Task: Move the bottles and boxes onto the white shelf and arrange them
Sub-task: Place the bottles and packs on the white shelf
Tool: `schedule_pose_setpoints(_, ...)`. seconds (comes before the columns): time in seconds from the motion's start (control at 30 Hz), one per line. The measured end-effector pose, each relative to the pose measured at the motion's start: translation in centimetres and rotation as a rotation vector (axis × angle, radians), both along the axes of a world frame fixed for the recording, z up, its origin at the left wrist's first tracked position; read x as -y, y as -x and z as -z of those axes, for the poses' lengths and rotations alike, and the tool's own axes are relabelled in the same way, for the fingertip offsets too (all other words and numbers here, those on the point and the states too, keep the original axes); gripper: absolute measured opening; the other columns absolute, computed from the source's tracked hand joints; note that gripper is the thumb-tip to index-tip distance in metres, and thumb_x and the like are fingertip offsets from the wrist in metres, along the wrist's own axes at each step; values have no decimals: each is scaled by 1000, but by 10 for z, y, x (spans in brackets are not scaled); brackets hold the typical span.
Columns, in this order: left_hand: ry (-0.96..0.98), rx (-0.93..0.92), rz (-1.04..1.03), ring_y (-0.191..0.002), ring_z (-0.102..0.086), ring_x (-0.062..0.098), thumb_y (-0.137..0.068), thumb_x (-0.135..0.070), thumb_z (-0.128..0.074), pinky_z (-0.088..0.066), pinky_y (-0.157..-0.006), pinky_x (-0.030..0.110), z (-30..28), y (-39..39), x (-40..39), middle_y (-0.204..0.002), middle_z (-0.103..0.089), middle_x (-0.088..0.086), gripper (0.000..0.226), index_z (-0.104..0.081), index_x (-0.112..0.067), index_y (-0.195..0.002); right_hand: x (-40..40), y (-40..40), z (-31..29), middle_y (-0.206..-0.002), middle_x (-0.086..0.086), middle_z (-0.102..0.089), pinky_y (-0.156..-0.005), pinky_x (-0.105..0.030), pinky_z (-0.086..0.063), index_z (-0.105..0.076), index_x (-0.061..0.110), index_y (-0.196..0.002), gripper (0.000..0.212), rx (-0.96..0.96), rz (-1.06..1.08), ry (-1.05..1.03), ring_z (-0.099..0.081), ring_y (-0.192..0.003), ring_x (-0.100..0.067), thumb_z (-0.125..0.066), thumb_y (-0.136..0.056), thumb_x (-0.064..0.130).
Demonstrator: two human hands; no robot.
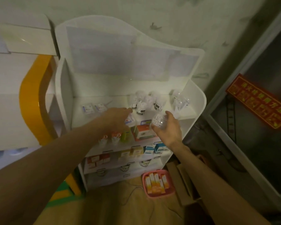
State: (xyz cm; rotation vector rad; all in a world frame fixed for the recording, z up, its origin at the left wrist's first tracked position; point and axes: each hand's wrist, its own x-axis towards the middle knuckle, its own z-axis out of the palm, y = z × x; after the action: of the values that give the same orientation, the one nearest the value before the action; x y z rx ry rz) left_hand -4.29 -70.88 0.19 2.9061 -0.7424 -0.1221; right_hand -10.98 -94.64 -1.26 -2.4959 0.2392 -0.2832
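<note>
The white shelf (199, 101) stands against the wall. Its top tier holds a cluster of white bottles (143, 101), two small boxes (94, 108) at the left and clear bottles (179, 101) at the right. My left hand (118, 118) reaches over the top tier's front edge, its fingertips near the bottle cluster; a small box seems to sit under its fingers. My right hand (169, 127) holds a clear bottle of white pills (158, 121) just in front of the top tier. Lower tiers carry coloured boxes (143, 132) and small bottles.
A pink basket (170, 192) with several orange-and-white boxes sits on the floor at the shelf's right foot. A white cabinet with an orange curved trim (32, 101) is at left. A dark glass door with a red sign (256, 101) is at right. Cardboard lies beside the basket.
</note>
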Motion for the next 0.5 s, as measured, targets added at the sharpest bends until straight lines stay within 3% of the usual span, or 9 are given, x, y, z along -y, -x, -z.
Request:
schedule_pose_setpoints(0.2,-64,-12,5,-107,-61,24,-79,-61,-65,-49,-89,38,25,-29,5,-126,-61,2,70,-43,-26,-136,-3,-28,20,-141,-5,-53,-103,-39,-43,-34,20,-149,89,-49,-25,32,-46,-130,-26,-76,-78,55)
schedule_pose_setpoints(0.5,-48,-30,-24,-112,-58,22,-81,-67,-62,-41,-85,33,47,-109,14,-129,-58,0,71,-46,-25,-136,5,-82,22,-135,-6,-54,-103,-38,-44,-38,21,-146,87,-141,-88,171,-48,-126,-24,-77,-76,54)
